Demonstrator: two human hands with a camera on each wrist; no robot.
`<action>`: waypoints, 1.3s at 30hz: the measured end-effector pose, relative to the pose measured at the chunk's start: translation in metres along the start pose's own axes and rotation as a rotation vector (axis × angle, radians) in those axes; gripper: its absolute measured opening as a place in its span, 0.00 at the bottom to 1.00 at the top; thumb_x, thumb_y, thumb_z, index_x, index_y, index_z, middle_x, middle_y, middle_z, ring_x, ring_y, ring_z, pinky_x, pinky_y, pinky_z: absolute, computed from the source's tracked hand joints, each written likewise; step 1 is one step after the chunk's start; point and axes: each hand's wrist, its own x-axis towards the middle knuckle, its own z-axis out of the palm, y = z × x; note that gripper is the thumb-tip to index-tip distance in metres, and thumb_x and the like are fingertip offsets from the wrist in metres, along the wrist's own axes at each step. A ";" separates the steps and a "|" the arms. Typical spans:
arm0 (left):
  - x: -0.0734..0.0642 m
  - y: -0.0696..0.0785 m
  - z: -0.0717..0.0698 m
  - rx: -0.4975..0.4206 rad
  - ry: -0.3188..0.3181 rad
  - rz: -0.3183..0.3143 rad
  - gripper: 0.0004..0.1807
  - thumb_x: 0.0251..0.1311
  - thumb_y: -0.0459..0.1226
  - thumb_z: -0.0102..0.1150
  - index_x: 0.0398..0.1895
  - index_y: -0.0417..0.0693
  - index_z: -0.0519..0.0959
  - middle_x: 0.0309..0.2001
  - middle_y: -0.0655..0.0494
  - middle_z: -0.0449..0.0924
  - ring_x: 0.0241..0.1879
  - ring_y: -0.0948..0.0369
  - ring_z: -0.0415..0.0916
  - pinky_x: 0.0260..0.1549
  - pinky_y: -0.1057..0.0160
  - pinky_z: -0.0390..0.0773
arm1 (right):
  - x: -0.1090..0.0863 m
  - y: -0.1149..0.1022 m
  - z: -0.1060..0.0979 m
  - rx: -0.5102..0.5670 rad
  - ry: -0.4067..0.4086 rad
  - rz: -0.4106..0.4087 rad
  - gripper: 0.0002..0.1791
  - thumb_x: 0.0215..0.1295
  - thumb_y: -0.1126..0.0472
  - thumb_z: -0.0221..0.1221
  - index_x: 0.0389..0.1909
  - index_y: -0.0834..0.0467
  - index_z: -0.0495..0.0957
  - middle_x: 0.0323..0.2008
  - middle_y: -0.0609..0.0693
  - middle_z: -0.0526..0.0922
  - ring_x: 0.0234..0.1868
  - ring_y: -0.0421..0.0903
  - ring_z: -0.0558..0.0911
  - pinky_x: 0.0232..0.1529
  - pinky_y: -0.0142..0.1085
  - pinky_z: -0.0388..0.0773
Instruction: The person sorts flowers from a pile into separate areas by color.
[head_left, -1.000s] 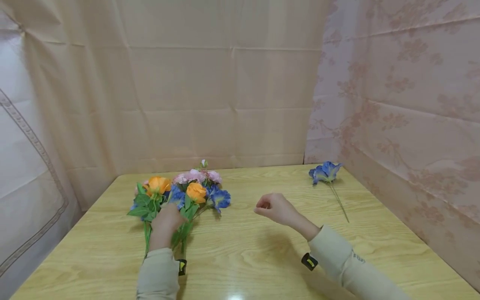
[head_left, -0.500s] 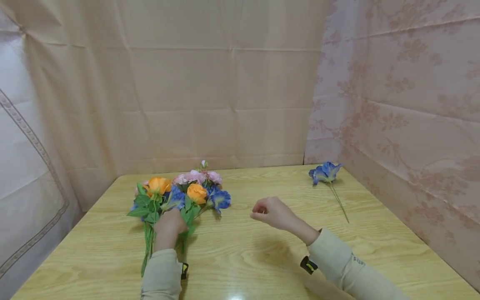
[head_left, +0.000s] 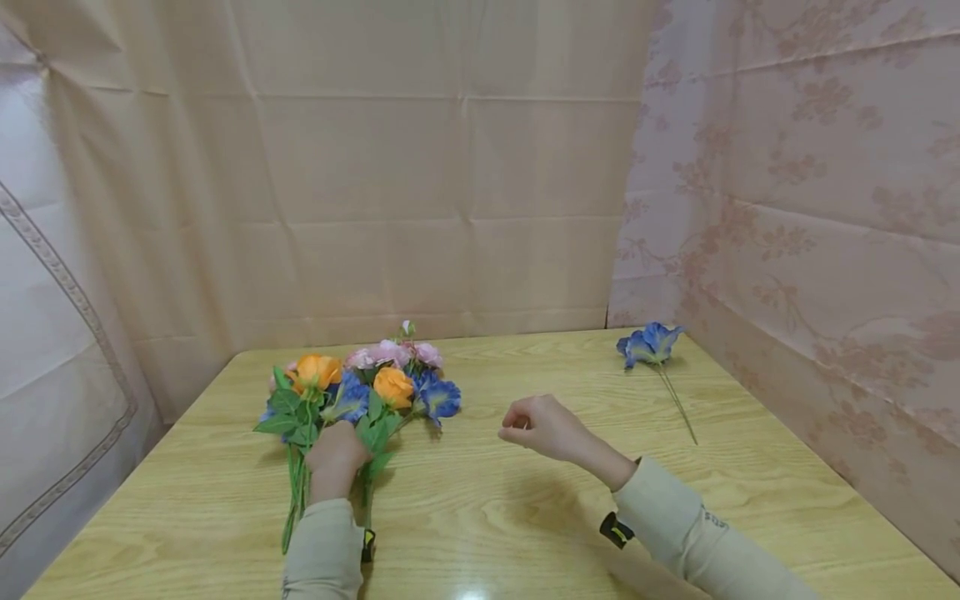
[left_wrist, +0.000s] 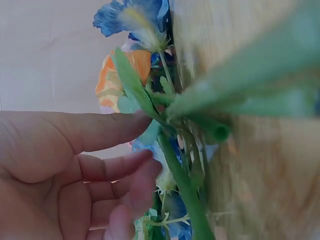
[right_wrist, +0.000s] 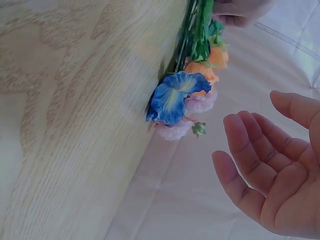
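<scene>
Left hand (head_left: 337,454) lower than second ago, baring more blue petals (head_left: 349,400); grip slack, parted beside stems (left_wrist: 186,192). Flower bunch (head_left: 393,387), left of frame centre, lies unheld, we judge. Right hand (head_left: 551,427) loosely curled, holding nothing.

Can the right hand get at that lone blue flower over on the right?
Probably yes: the right hand holds nothing, and nothing visible stands between it and the lone blue flower.
</scene>
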 end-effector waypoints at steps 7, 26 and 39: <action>0.003 -0.003 0.003 0.000 -0.019 -0.012 0.21 0.49 0.34 0.61 0.45 0.30 0.72 0.43 0.29 0.72 0.39 0.39 0.72 0.31 0.44 0.72 | 0.000 0.000 0.002 -0.002 -0.010 0.004 0.07 0.58 0.60 0.59 0.27 0.60 0.79 0.19 0.42 0.76 0.17 0.34 0.69 0.19 0.28 0.68; -0.009 0.003 -0.015 -0.011 0.036 0.077 0.07 0.54 0.30 0.49 0.32 0.33 0.75 0.34 0.37 0.75 0.33 0.46 0.74 0.24 0.48 0.73 | -0.002 0.002 0.005 -0.011 -0.033 0.018 0.07 0.58 0.60 0.58 0.27 0.59 0.79 0.18 0.42 0.75 0.16 0.35 0.70 0.18 0.29 0.69; -0.020 0.022 -0.030 -0.209 0.149 0.291 0.20 0.57 0.35 0.56 0.10 0.47 0.61 0.12 0.59 0.55 0.14 0.63 0.53 0.13 0.68 0.55 | -0.004 0.003 0.012 -0.034 -0.038 0.027 0.06 0.58 0.59 0.59 0.26 0.58 0.79 0.16 0.40 0.73 0.15 0.35 0.69 0.18 0.30 0.68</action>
